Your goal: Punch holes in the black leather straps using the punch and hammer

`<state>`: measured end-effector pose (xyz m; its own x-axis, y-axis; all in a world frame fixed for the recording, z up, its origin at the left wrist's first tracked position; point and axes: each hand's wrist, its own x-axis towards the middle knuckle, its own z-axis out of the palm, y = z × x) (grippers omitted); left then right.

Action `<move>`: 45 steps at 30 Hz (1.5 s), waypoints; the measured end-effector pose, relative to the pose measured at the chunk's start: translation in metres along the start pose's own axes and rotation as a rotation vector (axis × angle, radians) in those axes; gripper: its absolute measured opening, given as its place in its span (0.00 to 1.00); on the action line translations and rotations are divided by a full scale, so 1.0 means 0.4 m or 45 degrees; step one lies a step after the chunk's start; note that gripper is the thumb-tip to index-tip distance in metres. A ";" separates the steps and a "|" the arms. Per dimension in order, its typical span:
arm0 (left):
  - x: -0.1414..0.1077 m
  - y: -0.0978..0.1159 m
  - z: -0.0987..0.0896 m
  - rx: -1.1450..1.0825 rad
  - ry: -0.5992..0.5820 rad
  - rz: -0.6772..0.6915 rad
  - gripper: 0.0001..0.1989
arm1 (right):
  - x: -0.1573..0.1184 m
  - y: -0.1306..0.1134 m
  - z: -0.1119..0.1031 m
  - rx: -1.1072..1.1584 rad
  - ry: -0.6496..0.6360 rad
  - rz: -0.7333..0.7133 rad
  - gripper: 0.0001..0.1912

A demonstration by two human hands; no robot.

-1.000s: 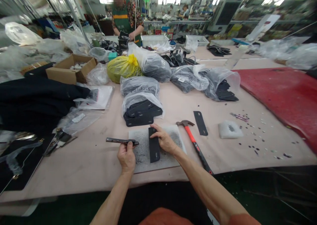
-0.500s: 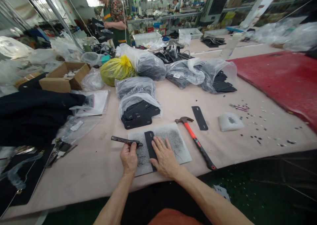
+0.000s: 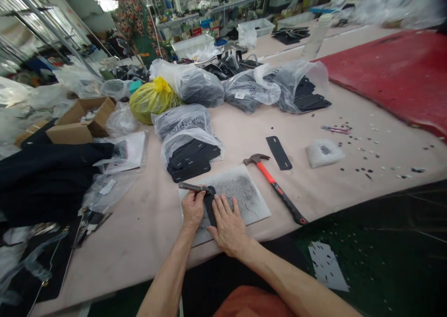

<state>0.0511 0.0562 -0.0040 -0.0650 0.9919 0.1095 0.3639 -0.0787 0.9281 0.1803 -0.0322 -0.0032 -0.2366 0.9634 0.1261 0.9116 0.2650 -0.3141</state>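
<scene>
The left hand [image 3: 193, 210] pinches a dark metal rod-shaped tool [image 3: 193, 187] between thumb and fingers, its end at the top of a black strip with rounded corners [image 3: 210, 210]. The right hand [image 3: 229, 224] lies palm down, fingers slightly spread, partly over that strip, which rests on a whitish speckled board [image 3: 244, 191] at the near edge of the pale pink table [image 3: 132, 247].

Just beyond the board, an open clear plastic bag [image 3: 218, 148] holds a pile of black slotted strips [image 3: 192, 157]; behind it a closed bag with black lettering [image 3: 185, 120] has dark contents. Farther back, a knotted yellow plastic bag [image 3: 152, 101] sits beside a clear bag with dark contents [image 3: 202, 88]. To the right, another open clear bag [image 3: 284, 93] shows black pieces [image 3: 310, 98] at its mouth. At the left, an open brown cardboard box [image 3: 71, 133] contains small whitish items [image 3: 88, 115]. A claw hammer with a red and black handle [image 3: 279, 189] lies right of the board.
</scene>
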 end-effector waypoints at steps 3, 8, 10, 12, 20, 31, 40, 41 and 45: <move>-0.001 0.004 0.001 0.027 -0.027 0.005 0.11 | 0.001 -0.006 0.003 0.007 0.006 0.019 0.37; -0.001 0.012 0.007 0.093 -0.020 0.048 0.11 | 0.002 -0.005 -0.002 0.016 -0.004 0.018 0.37; 0.000 0.012 0.007 0.123 -0.011 0.065 0.11 | 0.003 -0.004 -0.003 0.023 -0.007 0.020 0.37; 0.003 0.012 0.007 0.137 -0.003 0.074 0.11 | 0.004 -0.004 -0.003 0.029 -0.007 0.023 0.37; 0.002 -0.001 0.008 0.131 -0.007 0.141 0.10 | 0.005 0.000 -0.007 0.052 -0.019 0.012 0.38; 0.014 -0.005 0.012 0.290 -0.112 0.264 0.09 | 0.006 -0.002 -0.015 0.075 -0.037 0.024 0.38; 0.023 -0.019 0.019 0.517 -0.172 0.403 0.08 | 0.007 0.103 -0.116 0.188 0.073 0.086 0.22; 0.023 -0.019 0.019 0.524 -0.174 0.404 0.08 | 0.005 0.144 -0.136 0.137 0.118 0.165 0.21; 0.023 -0.017 0.021 0.556 -0.200 0.434 0.06 | -0.013 0.328 -0.187 -0.203 0.109 0.543 0.17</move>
<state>0.0558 0.0668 -0.0124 0.2501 0.9232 0.2918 0.6920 -0.3812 0.6130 0.3263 -0.0053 0.0255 0.1937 0.9763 0.0966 0.9634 -0.1706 -0.2070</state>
